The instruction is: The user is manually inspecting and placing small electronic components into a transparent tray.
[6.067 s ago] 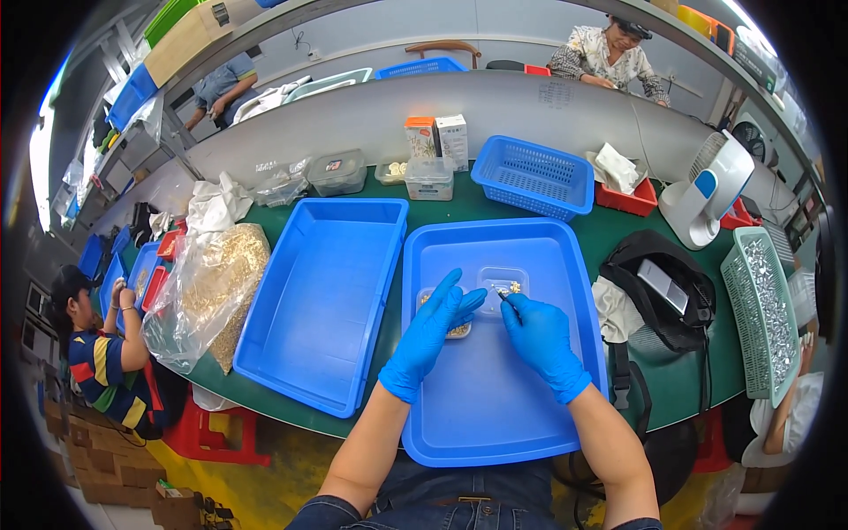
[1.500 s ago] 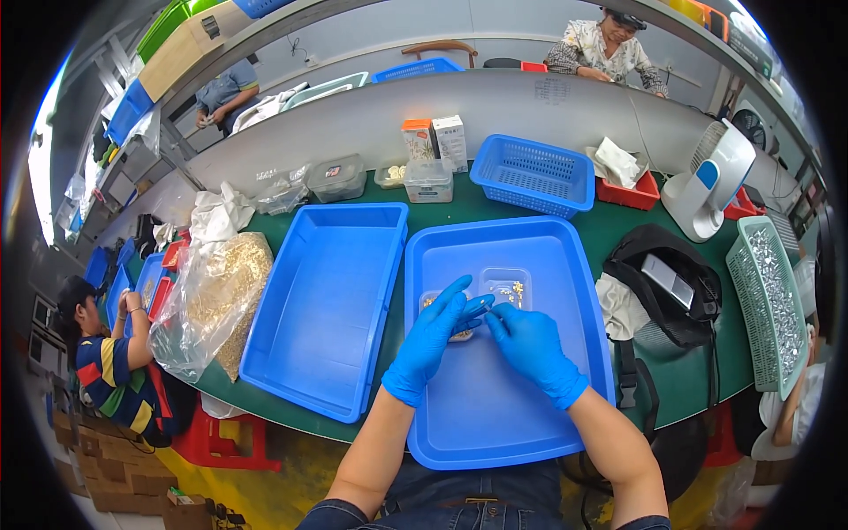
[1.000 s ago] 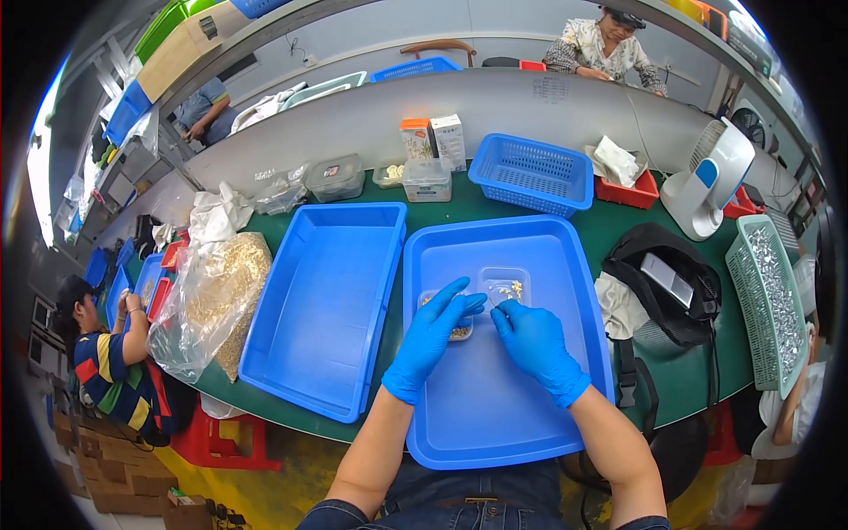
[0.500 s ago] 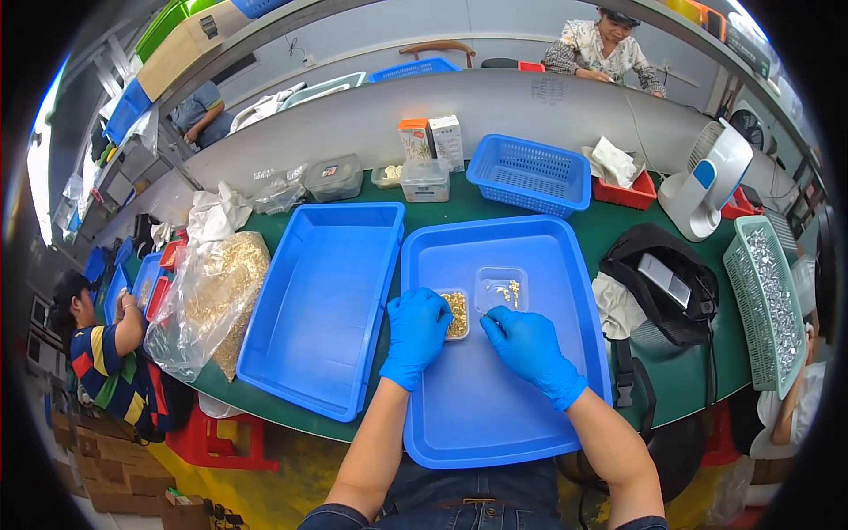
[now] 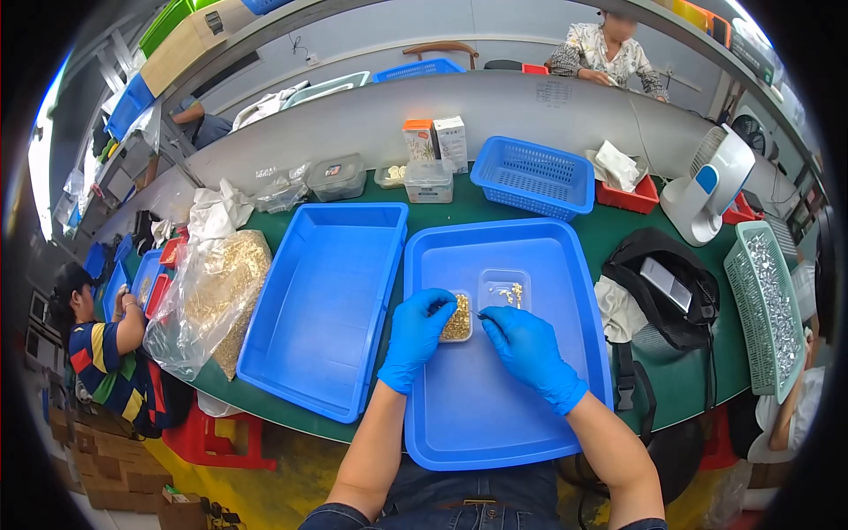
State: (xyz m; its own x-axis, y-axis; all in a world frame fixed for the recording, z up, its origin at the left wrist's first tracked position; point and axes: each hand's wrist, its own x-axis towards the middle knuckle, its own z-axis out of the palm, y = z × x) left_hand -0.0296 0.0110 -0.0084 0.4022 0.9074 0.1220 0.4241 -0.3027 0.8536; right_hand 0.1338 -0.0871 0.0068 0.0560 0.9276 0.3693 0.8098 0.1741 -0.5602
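Observation:
A blue tray [image 5: 503,433] lies in front of me with two small clear tubs in it. One tub [image 5: 457,338] is full of small gold-coloured metal pieces; the other tub [image 5: 485,281], farther off and to the right, holds a few. My left hand [image 5: 417,334], in a blue glove, is at the left side of the full tub, its fingertips pinched together; whatever lies between them is hidden. My gloved right hand [image 5: 527,351] pinches a thin, pointed tool [image 5: 480,314], its tip directed left toward the full tub. The tool's kind is too small to make out.
Left of my tray is another blue tray [image 5: 322,309], beside a plastic bag of gold-coloured pieces [image 5: 234,291]. Behind stand a blue basket [image 5: 534,181] and lidded tubs [image 5: 429,183]. To the right are a black bag [image 5: 654,283], a white fan [image 5: 707,190] and a green basket [image 5: 764,309].
My right hand has shifted slightly, its tool tip now nearer the full tub. My left fingertips have drawn a little off the tub, so more of its pieces show.

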